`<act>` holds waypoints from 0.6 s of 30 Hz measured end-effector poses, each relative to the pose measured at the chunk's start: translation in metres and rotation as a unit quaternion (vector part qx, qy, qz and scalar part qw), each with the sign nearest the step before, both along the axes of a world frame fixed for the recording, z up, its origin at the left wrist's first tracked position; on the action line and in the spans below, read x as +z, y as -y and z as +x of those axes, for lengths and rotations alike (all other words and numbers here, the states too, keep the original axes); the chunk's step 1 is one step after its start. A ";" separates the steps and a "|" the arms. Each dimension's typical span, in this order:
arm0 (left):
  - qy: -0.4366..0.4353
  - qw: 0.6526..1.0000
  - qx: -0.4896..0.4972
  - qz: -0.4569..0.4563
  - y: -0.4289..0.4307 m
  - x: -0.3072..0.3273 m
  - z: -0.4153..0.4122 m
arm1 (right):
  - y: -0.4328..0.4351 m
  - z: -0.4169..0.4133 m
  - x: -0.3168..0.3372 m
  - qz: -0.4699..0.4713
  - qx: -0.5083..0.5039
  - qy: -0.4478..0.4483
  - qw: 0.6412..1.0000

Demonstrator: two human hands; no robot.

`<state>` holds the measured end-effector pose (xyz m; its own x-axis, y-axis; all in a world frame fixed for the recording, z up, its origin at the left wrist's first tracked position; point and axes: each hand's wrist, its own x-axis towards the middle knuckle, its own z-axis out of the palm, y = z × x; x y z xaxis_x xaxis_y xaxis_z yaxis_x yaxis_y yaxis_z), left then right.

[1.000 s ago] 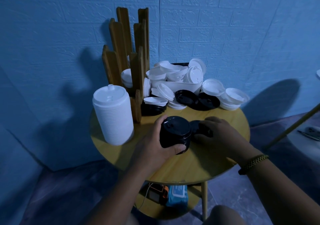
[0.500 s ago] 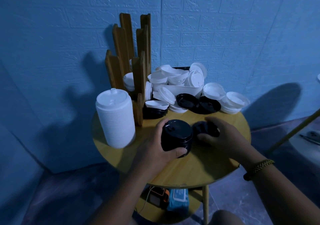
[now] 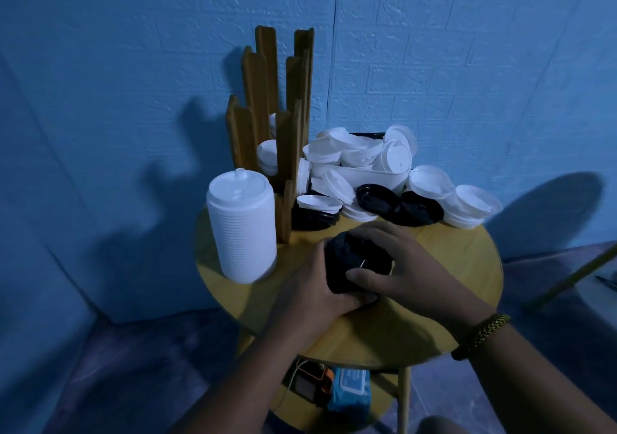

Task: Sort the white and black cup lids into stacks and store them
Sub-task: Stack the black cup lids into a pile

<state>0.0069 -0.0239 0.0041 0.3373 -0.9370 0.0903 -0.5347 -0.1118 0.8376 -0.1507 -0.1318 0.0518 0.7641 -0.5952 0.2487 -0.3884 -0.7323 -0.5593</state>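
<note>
Lid stack point(image 3: 345, 253) gripped by left hand point(image 3: 309, 288), right hand point(image 3: 405, 266).

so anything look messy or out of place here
Yes, the back of the table is a jumble: white lids overflow the tray, some on edge, with black lids mixed among them. The white stack at the left stands tidy. Left hand and right hand grip the black stack.

No readable text, label or number shows anywhere.
</note>
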 end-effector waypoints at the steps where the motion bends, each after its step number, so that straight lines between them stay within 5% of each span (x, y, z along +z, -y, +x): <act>1: 0.000 1.000 0.000 -0.001 0.000 0.000 0.000 | 0.001 -0.002 0.002 0.014 0.013 -0.002 1.000; 10: -0.023 1.000 -0.017 0.003 0.002 -0.001 0.004 | 0.017 -0.006 0.013 0.113 0.062 -0.024 0.991; 18: -0.012 1.000 -0.021 0.000 0.005 -0.003 0.003 | 0.007 -0.010 0.001 0.059 0.055 -0.042 0.996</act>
